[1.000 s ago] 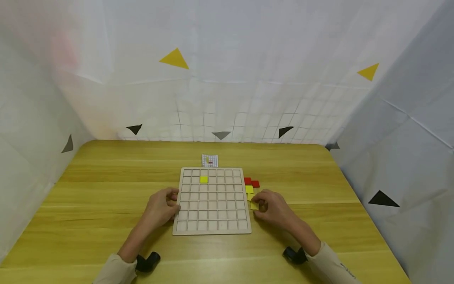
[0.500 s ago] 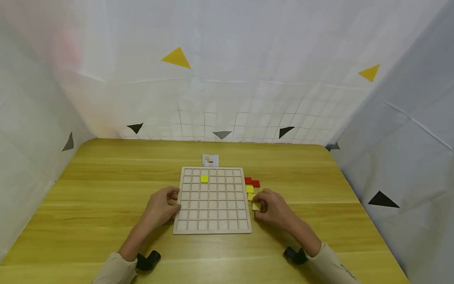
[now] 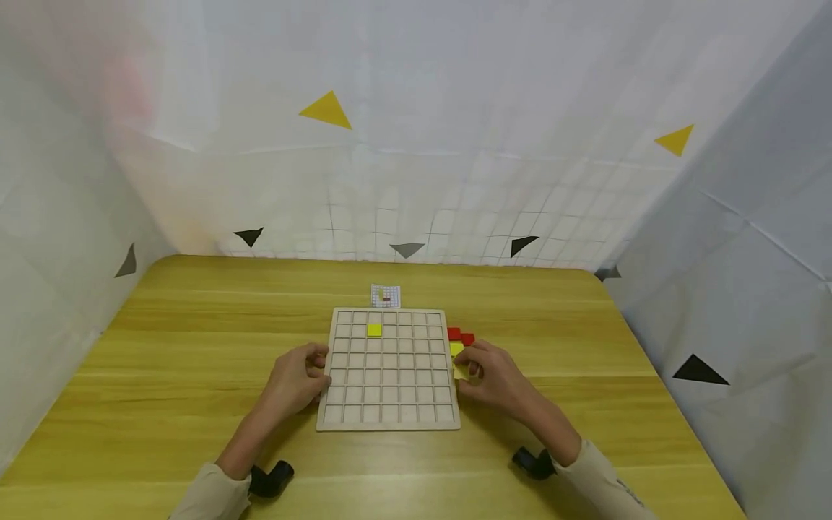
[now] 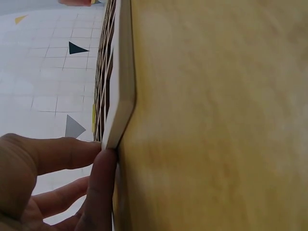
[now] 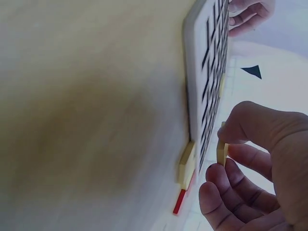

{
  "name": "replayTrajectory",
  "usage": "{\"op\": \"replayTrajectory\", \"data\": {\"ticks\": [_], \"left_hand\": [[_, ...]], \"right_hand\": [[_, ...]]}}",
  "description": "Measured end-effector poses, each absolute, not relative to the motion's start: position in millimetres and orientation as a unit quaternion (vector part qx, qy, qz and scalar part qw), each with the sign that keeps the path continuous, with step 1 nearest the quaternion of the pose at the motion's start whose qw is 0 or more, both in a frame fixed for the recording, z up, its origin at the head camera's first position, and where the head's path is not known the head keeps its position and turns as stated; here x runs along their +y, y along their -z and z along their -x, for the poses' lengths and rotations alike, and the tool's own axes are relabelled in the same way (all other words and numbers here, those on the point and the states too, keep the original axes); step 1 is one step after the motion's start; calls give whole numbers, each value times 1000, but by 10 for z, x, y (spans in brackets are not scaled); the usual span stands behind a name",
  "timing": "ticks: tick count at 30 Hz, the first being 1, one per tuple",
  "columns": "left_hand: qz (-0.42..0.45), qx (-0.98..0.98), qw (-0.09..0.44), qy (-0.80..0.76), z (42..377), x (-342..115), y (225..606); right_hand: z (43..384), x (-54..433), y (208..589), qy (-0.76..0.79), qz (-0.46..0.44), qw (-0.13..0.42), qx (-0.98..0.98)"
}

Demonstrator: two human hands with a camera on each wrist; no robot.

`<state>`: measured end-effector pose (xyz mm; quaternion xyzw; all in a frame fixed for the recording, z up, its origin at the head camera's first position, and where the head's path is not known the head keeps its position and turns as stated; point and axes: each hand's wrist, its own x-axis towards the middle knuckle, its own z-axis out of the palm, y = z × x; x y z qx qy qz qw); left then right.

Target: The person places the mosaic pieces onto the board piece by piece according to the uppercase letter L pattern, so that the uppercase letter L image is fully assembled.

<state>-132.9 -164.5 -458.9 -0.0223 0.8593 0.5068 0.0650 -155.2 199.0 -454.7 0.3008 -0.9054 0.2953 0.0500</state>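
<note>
A pale wooden grid board [image 3: 399,413] lies flat on the table, with one yellow tile [image 3: 374,330] in a cell of its second row from the back. My left hand [image 3: 292,379] pinches the board's left edge between thumb and index finger, seen close up in the left wrist view. Just off the board's right edge, my right hand [image 3: 497,377] holds a thin yellow square tile [image 5: 222,151] between thumb and fingertips, raised off the table in the right wrist view. Beyond that hand lie another yellow tile [image 3: 457,349] and two red tiles [image 3: 454,333], partly overlapping, beside the board.
Touching the board's far edge is a small printed card [image 3: 386,296] showing a grid with coloured squares. White sheets with yellow and dark triangles [image 3: 327,110] surround the wooden table [image 3: 214,325] at the back and sides. Black wrist cameras [image 3: 273,479] sit at both sleeves.
My right hand has shifted slightly left toward the board's right edge, carrying the yellow tile with it. The left hand keeps its place at the board's left edge.
</note>
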Motion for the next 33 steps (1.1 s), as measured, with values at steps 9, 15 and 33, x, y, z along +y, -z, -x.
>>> {"op": "replayTrajectory", "data": {"ticks": [9, 15, 33], "left_hand": [[22, 862, 64, -502, 1320, -1652, 4585], [22, 859, 63, -507, 1306, -1648, 4578], [25, 859, 64, -507, 1331, -1646, 4590]], "right_hand": [[1598, 1837, 4527, -311, -328, 57, -890], [1599, 1716, 4520, -314, -327, 42, -891], [1672, 1391, 4450, -317, -338, 30, -886]]}}
